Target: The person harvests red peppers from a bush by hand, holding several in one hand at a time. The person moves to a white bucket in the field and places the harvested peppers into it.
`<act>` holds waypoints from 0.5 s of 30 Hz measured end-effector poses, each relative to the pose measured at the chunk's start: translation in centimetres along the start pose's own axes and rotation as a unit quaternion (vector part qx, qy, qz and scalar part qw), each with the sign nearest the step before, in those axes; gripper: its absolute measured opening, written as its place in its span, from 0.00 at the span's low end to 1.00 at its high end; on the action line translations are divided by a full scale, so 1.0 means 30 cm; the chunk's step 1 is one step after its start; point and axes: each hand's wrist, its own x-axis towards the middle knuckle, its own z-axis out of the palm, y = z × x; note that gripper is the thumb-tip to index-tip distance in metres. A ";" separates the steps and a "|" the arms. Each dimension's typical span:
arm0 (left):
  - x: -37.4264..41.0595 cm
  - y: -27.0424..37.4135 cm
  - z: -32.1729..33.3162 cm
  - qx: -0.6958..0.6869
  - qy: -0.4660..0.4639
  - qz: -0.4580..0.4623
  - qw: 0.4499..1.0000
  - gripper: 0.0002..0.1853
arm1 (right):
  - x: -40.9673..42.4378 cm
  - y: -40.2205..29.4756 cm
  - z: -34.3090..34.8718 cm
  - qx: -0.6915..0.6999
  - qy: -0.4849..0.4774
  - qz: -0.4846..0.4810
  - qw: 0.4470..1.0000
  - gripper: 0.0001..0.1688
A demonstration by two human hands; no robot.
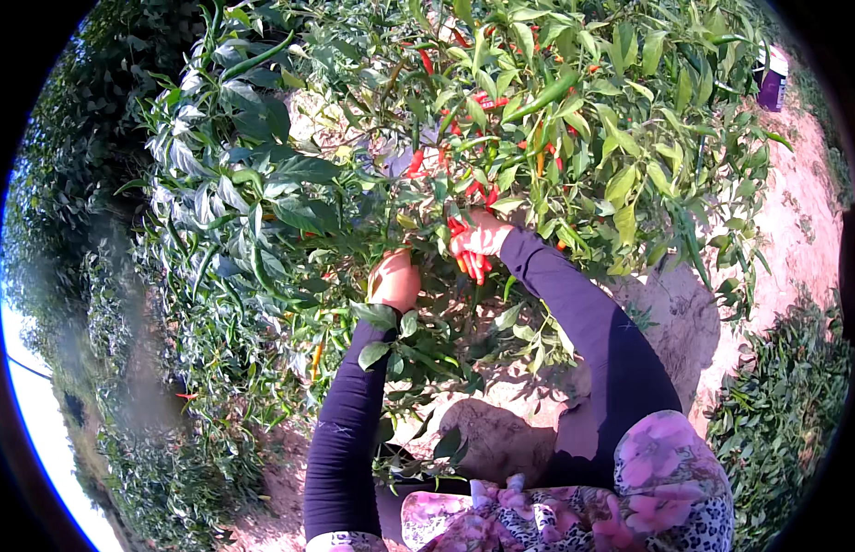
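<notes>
Several red chilli peppers (474, 266) are bunched in my right hand (484, 234), their tips poking out below the fingers. My left hand (394, 281) reaches in among the leaves of a chilli plant (372, 228). Its fingertips are hidden by foliage, so whether they grip anything does not show. Just above the hands hang more red chillies (417, 163), partly behind leaves. A long green chilli (545, 98) hangs higher on the plant, and other green chillies (262, 272) droop to the left of my left hand.
A purple bucket (771, 90) with a white rim stands on the pale soil path (800, 207) at the upper right. Low green plants (779, 400) border that path. Dense rows of plants (68, 186) fill the left side. Leafy stems (414, 345) cross my left forearm.
</notes>
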 end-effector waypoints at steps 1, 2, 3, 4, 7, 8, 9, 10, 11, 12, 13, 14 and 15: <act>0.026 0.022 0.007 0.027 -0.060 0.005 0.998 0.16 | 0.018 0.051 0.000 -0.113 0.008 -0.007 0.994 0.07; 0.070 0.035 0.016 -0.003 -0.115 -0.031 0.993 0.16 | -0.008 0.031 -0.005 -0.110 0.011 0.020 0.994 0.06; 0.104 0.048 0.024 -0.034 -0.170 -0.066 0.983 0.16 | 0.035 0.155 0.010 0.027 0.013 -0.079 0.996 0.05; 0.110 0.018 0.055 -0.022 -0.163 -0.083 0.983 0.16 | 0.053 0.142 0.033 0.024 0.026 -0.047 0.998 0.05; 0.102 -0.051 0.155 -0.014 -0.134 -0.142 0.981 0.15 | 0.010 0.000 0.065 0.219 0.029 0.064 0.973 0.06; 0.088 -0.009 0.144 -0.029 -0.119 -0.163 0.979 0.15 | 0.010 -0.002 0.056 0.218 0.031 0.069 0.973 0.06; 0.083 0.023 0.142 -0.043 -0.105 -0.184 0.976 0.15 | 0.008 0.002 0.047 0.218 0.032 0.075 0.973 0.06; 0.090 0.018 0.134 -0.134 -0.148 -0.253 0.947 0.15 | 0.010 0.016 0.060 0.236 0.063 0.023 0.969 0.08; 0.090 0.036 0.116 -0.105 -0.155 -0.266 0.946 0.14 | 0.003 0.027 0.045 0.246 0.039 0.003 0.969 0.07; 0.072 0.024 0.136 -0.193 -0.113 -0.236 0.946 0.12 | 0.014 0.045 0.040 0.235 0.052 0.026 0.970 0.06; 0.048 -0.025 0.147 -0.270 -0.067 -0.205 0.938 0.10 | 0.037 0.058 0.053 0.231 0.062 0.042 0.970 0.06; 0.047 -0.230 0.195 -0.383 -0.011 -0.149 0.911 0.08 | 0.084 -0.009 0.098 0.281 0.076 0.005 0.957 0.06; 0.043 -0.187 0.215 -0.411 0.000 -0.157 0.898 0.08 | 0.091 0.028 0.105 0.344 0.089 0.021 0.934 0.06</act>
